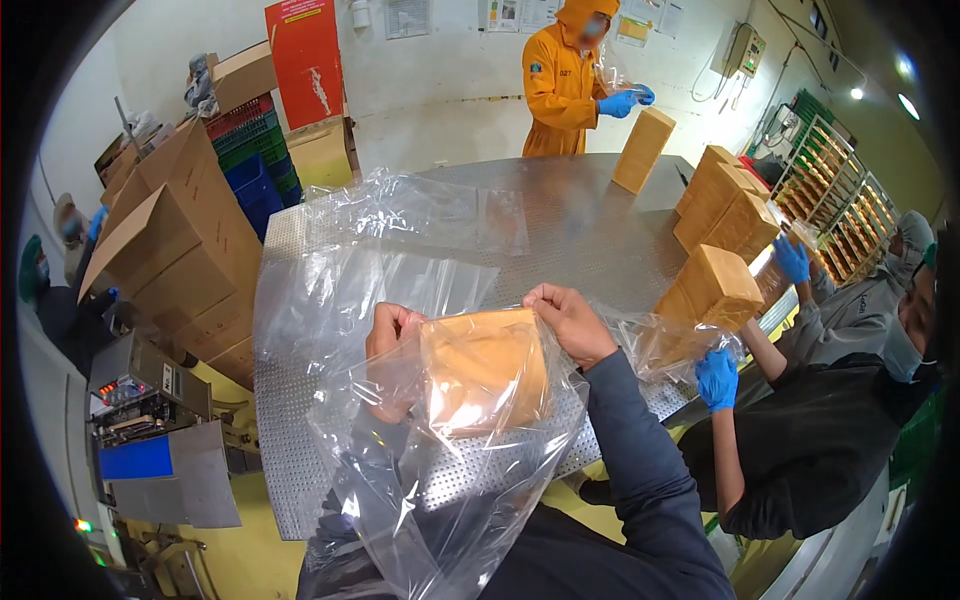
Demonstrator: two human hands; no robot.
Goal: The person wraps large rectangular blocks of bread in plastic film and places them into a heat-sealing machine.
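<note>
A golden-brown rectangular block (485, 370), which looks like a loaf of bread, sits inside a large clear plastic bag (440, 510) in front of me, over the near table edge. My left hand (392, 350) is closed on the bag beside the block's upper left corner. At the upper right corner, my right hand (572, 322) pinches the plastic between thumb and fingers. The bag's loose part hangs down toward my body. Flat clear bags (390, 285) lie on the table just beyond my left hand.
The perforated metal table (570, 220) carries more loaves (735, 205) on its right. A co-worker's blue-gloved hand (717, 380) holds a bagged loaf close to my right arm. Across stands a person in orange (560, 85). Cardboard boxes (180, 250) and a machine (150, 385) are left.
</note>
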